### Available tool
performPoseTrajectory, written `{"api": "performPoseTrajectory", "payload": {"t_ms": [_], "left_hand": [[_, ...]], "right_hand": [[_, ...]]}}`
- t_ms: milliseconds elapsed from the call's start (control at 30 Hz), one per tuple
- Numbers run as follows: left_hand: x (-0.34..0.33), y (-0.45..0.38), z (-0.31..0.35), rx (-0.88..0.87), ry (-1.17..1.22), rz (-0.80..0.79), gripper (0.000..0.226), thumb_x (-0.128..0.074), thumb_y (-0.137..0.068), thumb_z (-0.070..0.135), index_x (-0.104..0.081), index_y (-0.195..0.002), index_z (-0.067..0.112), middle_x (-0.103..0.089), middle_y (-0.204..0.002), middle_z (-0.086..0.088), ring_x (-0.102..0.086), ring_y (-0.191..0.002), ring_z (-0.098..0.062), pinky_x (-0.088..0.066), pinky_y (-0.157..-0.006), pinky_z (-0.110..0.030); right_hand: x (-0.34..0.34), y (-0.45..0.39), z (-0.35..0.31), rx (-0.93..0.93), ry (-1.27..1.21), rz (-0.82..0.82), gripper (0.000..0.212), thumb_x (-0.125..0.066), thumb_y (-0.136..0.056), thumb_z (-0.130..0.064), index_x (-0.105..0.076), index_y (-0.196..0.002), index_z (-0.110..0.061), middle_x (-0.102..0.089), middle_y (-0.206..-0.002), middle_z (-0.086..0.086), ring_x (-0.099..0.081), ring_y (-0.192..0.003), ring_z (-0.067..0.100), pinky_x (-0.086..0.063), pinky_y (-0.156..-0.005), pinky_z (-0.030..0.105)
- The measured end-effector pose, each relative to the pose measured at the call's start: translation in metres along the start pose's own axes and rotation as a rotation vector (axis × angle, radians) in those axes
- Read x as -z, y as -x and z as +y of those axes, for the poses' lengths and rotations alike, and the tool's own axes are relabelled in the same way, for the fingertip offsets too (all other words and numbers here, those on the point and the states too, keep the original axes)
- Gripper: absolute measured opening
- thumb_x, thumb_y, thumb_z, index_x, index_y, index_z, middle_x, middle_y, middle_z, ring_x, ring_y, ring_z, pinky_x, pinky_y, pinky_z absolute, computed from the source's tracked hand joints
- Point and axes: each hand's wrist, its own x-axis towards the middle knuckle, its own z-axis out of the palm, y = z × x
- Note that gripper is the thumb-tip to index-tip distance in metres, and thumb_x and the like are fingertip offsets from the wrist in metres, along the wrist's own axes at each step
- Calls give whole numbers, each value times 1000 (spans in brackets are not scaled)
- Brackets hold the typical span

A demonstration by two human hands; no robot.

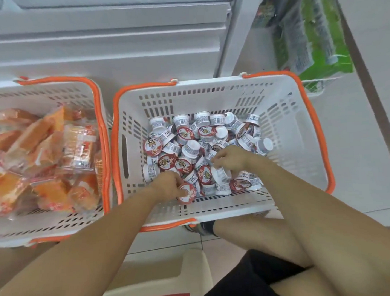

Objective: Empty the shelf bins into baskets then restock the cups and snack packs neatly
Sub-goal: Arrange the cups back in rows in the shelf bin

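We see two white plastic baskets with orange handles on the floor: the right basket (289, 125) holds a heap of small white cups with red lids (203, 147), too many to count, and the left basket (58, 223) holds many orange snack packs (44, 154). Our left hand (169, 186) grips one cup (186, 193) at the near edge of the heap. Our right hand (231, 158) curls its fingers over the cups, but we cannot tell if it holds one.

At the upper right I see green packets (314, 37) stacked in a white wire rack (314, 86) that hangs on the side of the white shelving unit (109, 39). Under me there is a pale tiled floor (368, 158), a dark shoe (203, 229) just behind the basket, black shorts (258, 279) and a cream plastic stool (164, 276).
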Motion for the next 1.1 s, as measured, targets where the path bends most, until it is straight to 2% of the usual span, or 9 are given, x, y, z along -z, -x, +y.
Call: {"api": "performPoseTrajectory", "payload": {"t_ms": [67,167,300,433,533,733,900,1000,1100], "left_hand": [[1,2,5,58,220,27,26,-84,-79,29,-66,-91,13,-61,-77,3,-59,-74,-13,-47,-67,-25],[2,8,14,196,805,-40,40,-77,-85,9,-56,-117,-2,-66,-105,-15,-70,-90,-27,-60,-85,-39],[9,18,24,174,1236,-153,22,-54,-97,9,-51,-119,5,-56,-124,-19,-66,-106,-42,-57,-91,-52],[11,17,26,128,1512,-195,45,-52,-98,49,-55,-130,17,-46,-139,-16,-63,-111,-46,-54,-93,-56],[10,14,26,72,1493,-208,67,-62,-90,56,-42,-147,27,-42,-148,-1,-68,-108,-38,-54,-97,-50],[15,17,32,70,1461,-129,32,-56,-99,22,-60,-127,8,-71,-117,-15,-72,-100,-27,-60,-84,-42],[13,15,32,107,1464,-173,16,-49,-98,9,-62,-107,6,-76,-81,-6,-69,-86,-24,-58,-80,-44],[10,10,26,191,1485,-143,32,-36,-86,-6,-56,-109,4,-61,-98,-18,-60,-83,-28,-56,-76,-44],[2,1,19,229,1376,-144,42,-40,-88,-5,-54,-127,6,-57,-114,-19,-60,-81,-29,-56,-75,-45]], "right_hand": [[-3,3,2,-36,-318,-65,26,-59,-99,-17,-67,-121,-6,-70,-78,3,-66,-66,8,-62,-74,38],[-9,4,0,8,-627,-107,21,-64,-97,-14,-66,-117,-5,-69,-117,15,-69,-102,24,-59,-90,45],[-24,7,-6,230,-566,104,21,-82,-82,-14,-70,-95,-2,-72,-95,12,-71,-87,21,-60,-87,36],[-38,6,-10,420,-248,238,24,-93,-69,-17,-74,-77,-5,-72,-81,1,-68,-78,11,-58,-78,27],[-41,4,-14,510,-44,260,20,-94,-66,-13,-75,-73,-10,-69,-86,1,-68,-80,15,-58,-80,40],[-25,-1,-10,415,-124,65,28,-95,-63,-10,-81,-86,-18,-73,-107,-1,-70,-98,13,-59,-90,37],[-20,0,-6,265,-257,-84,35,-92,-65,-2,-77,-93,-15,-76,-106,7,-74,-95,19,-58,-77,27],[-17,-15,7,206,-53,71,31,-91,-70,-9,-71,-92,-19,-72,-104,3,-70,-98,24,-56,-76,29],[-29,-28,20,123,266,254,42,-84,-80,-31,-65,-113,-13,-68,-106,5,-66,-101,25,-50,-80,28]]}}
